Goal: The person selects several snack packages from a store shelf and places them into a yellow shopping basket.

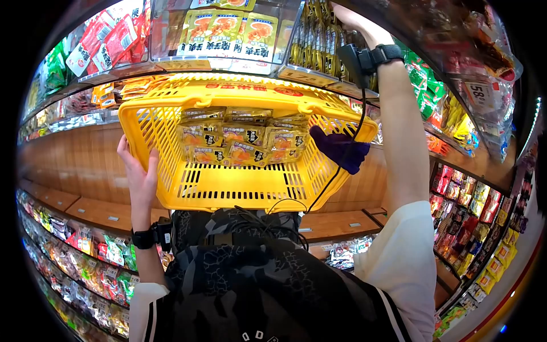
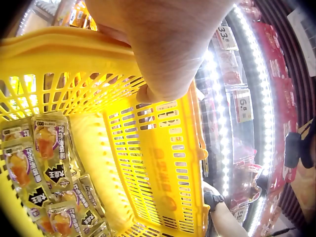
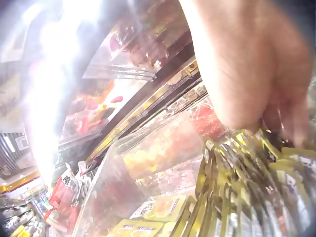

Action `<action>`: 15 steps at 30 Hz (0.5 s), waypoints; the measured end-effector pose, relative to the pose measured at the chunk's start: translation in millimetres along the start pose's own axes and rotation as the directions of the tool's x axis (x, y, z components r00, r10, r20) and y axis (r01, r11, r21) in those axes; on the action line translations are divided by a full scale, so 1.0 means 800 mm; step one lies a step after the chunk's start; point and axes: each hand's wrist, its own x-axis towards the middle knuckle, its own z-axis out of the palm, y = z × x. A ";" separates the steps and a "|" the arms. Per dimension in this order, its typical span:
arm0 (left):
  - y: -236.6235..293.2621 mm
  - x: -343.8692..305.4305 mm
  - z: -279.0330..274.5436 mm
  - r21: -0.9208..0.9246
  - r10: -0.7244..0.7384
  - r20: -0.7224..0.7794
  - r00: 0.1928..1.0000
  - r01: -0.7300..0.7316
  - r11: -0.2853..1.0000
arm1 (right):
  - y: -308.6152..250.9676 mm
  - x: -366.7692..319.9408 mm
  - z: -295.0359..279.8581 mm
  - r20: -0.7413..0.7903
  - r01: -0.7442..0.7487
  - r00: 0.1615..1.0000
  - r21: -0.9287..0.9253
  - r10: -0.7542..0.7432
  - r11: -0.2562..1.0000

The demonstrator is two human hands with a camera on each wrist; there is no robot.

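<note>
A yellow basket (image 1: 239, 204) holds several gold snack packets (image 1: 245, 137) stacked against its far side. My left hand (image 1: 139, 174) grips the basket's left rim, thumb on the inner side; the left wrist view shows the hand (image 2: 158, 49) over the rim (image 2: 64, 47). My right hand (image 1: 356, 21) reaches into a shelf bin of upright gold packets (image 1: 313, 45). In the right wrist view, this hand (image 3: 256, 64) is over the tightly packed packets (image 3: 252, 192), fingers pointing down among them. Its fingertips are hidden, so whether it pinches a packet does not show.
A purple glove-like item (image 1: 342, 149) hangs at the basket's right side, beside a black cable (image 1: 336, 174). Yellow-and-white packets (image 1: 228, 34) fill the neighbouring bin, with red packets (image 1: 114, 43) farther left. Lower shelves (image 1: 74, 262) hold more snacks.
</note>
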 end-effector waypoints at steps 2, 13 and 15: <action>0.001 0.000 0.001 -0.040 -0.013 0.002 1.000 0.013 0.999 | 0.004 -0.003 -0.001 -0.012 0.000 1.000 0.006 0.000 1.000; 0.001 -0.001 0.000 -0.007 0.001 -0.011 1.000 -0.001 1.000 | 0.024 -0.026 -0.009 -0.058 -0.039 0.997 0.058 0.042 0.998; 0.004 -0.002 0.001 -0.057 -0.012 -0.009 1.000 0.012 0.998 | 0.034 -0.033 -0.015 -0.060 -0.062 0.996 0.072 0.067 0.995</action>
